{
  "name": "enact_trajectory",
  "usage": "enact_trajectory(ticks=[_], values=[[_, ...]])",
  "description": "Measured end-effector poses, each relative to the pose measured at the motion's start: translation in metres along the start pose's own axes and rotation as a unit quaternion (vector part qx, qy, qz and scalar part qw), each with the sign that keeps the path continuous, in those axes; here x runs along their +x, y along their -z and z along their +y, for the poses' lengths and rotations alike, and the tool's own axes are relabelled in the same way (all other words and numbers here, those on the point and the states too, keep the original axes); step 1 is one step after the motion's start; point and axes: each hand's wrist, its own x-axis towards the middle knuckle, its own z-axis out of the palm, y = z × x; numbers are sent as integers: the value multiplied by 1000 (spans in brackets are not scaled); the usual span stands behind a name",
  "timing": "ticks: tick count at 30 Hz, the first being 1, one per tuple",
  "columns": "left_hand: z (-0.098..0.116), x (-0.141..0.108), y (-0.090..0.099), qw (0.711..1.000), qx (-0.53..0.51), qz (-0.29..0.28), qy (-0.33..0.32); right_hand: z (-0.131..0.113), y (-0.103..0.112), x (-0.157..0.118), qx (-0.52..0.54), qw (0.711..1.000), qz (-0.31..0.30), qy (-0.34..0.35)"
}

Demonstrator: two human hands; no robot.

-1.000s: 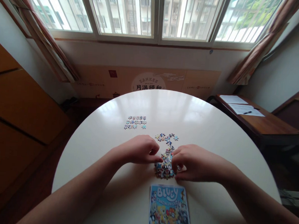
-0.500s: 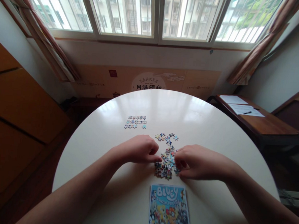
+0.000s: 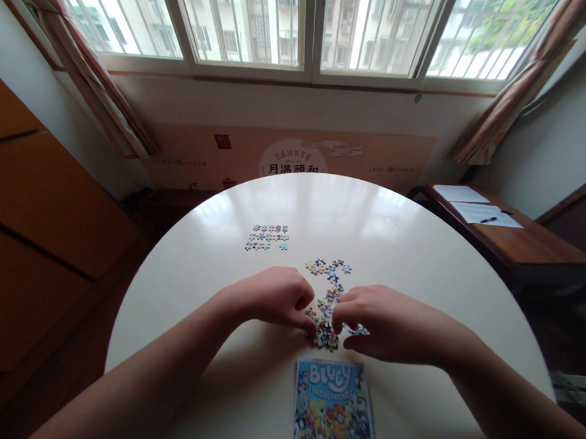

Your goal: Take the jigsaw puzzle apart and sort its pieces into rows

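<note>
A loose pile of jigsaw puzzle pieces (image 3: 326,334) lies on the white round table (image 3: 168,304) between my hands. At its left edge is my left hand (image 3: 281,297), fingers curled and thumb stretched apart, the thumb touching pieces. My right hand (image 3: 376,320) reaches over the right side, its bent fingertips among the pieces and its thumb apart. A few pieces (image 3: 359,329) show between its fingers and thumb. Neither hand visibly grips a piece. Beyond the pile lie scattered pieces (image 3: 327,268). Farther left, several pieces stand in neat rows (image 3: 269,236).
A colourful picture card (image 3: 335,411) marked "BLUEY" lies near the front of the table. To the right stands a wooden desk (image 3: 534,244) with papers (image 3: 486,215) and a pen. Windows (image 3: 245,24) and a printed cardboard panel (image 3: 178,146) are behind.
My right hand has moved left and slightly nearer, with its fingers deeper in the pile. Pieces in the pile have shifted and spread. My left thumb has lowered slightly onto the pile.
</note>
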Motion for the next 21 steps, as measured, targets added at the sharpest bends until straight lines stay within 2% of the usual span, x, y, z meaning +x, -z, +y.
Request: enact_trajectory(ticks=[5, 13, 21], values=[[-1, -1, 0, 1000, -8, -2, 4, -2, -8, 6, 21, 999, -8, 25], [-1, -2, 3, 1000, -3, -1, 19, 6, -5, 1, -30, 999, -14, -7], [-5, -5, 7, 1000, 3, 14, 24, -7, -17, 14, -40, 998, 37, 9]])
